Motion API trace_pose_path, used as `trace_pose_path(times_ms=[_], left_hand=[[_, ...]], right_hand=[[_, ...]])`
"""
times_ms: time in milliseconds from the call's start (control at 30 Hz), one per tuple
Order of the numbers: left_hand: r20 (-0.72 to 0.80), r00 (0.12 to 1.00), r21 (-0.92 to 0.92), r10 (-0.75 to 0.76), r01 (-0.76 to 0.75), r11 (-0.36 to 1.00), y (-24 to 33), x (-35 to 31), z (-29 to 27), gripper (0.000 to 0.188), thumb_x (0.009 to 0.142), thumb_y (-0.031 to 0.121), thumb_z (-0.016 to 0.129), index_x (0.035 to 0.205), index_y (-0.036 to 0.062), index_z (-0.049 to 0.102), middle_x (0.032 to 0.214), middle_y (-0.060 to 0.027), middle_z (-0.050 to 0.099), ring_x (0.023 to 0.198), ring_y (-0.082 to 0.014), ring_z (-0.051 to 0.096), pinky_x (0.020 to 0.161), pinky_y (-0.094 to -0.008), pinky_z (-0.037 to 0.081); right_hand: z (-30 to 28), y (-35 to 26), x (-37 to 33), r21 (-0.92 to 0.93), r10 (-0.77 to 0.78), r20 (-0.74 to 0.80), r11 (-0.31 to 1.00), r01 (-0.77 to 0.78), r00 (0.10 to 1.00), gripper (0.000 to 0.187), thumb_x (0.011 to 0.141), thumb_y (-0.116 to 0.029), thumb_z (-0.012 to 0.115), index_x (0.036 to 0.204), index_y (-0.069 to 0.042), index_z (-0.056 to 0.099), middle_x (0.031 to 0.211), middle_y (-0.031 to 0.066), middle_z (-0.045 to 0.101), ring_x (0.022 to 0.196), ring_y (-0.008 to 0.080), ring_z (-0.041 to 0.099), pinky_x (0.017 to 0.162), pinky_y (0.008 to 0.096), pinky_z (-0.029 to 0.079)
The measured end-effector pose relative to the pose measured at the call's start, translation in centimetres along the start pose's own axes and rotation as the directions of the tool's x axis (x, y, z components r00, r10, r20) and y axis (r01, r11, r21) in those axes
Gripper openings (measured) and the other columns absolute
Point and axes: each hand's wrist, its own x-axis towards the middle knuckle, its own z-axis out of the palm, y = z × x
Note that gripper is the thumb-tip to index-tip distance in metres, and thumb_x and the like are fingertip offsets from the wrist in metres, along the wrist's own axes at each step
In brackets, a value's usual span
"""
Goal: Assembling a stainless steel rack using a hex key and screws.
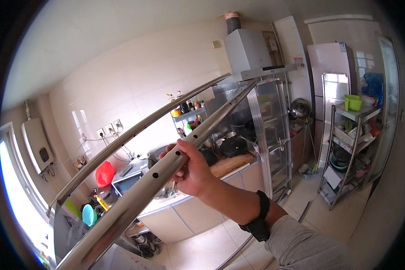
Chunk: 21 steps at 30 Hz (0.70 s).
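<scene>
My right hand (194,168) is wrapped round a shiny metal tube (132,191) with several small dark holes along it. The tube slants from the lower left, close to me, up to the range hood's height. My thumb lies along its upper side, and the fingertips curl behind it. A second, thinner-looking metal tube (144,118) runs beyond it at a similar slant; whether the two are joined cannot be made out. A black band (258,220) circles my right forearm, below a grey sleeve (301,245). My left hand is out of view.
Behind the tubes runs a counter (184,215) with a microwave (127,182), a wok (233,146) and bottles. A range hood (249,51) hangs above. To the right stand a glazed metal frame (271,135), a loaded shelf rack (353,144) and a fridge (329,63). Metal strips (305,211) lie on the floor.
</scene>
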Motion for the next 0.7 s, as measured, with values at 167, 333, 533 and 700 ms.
trace_pose_path(times_ms=[167,333,533,700], left_hand=[[0.163,0.982,-0.115,0.092,-0.073,0.991,-1.1,-0.1,0.3,0.059,0.061,0.030,0.078,0.102,-0.0034,0.051,0.091,-0.0128,0.058,0.075,-0.0192,0.054,0.065,-0.0362,0.047],[0.101,0.994,-0.042,0.039,-0.035,0.999,0.5,-0.6,1.8,0.059,0.064,0.026,0.077,0.106,-0.0034,0.048,0.095,-0.0144,0.056,0.078,-0.0208,0.054,0.064,-0.0353,0.048],[0.080,0.997,-0.023,-0.001,0.003,1.000,1.8,-1.1,3.2,0.060,0.067,0.021,0.076,0.112,-0.0034,0.045,0.100,-0.0164,0.055,0.082,-0.0228,0.055,0.063,-0.0342,0.049],[0.064,0.997,-0.011,-0.042,0.043,0.999,2.3,-1.4,4.0,0.061,0.069,0.017,0.074,0.116,-0.0034,0.043,0.105,-0.0180,0.054,0.084,-0.0245,0.055,0.062,-0.0333,0.050]], right_hand=[[-0.1,-2.9,-1.0,0.057,-0.036,-0.037,0.998,0.038,0.999,0.027,0.079,-0.039,0.065,0.086,-0.015,0.056,0.080,0.0094,0.063,0.042,0.0065,0.039,0.040,0.0193,0.027],[-1.3,-4.0,-1.0,0.032,-0.034,-0.017,0.999,0.034,0.999,0.033,0.080,-0.045,0.063,0.091,-0.015,0.054,0.079,0.0086,0.062,0.043,0.0060,0.039,0.040,0.0189,0.027],[-2.2,-4.5,-1.1,-0.011,-0.066,-0.012,0.998,0.066,0.998,0.048,0.078,-0.058,0.056,0.094,-0.013,0.057,0.083,0.0090,0.063,0.043,0.0050,0.040,0.040,0.0182,0.028],[-2.3,-5.7,-1.6,-0.031,-0.106,-0.059,0.994,0.104,0.993,0.051,0.078,-0.062,0.053,0.093,-0.014,0.058,0.082,0.0089,0.063,0.043,0.0052,0.040,0.040,0.0183,0.029]])
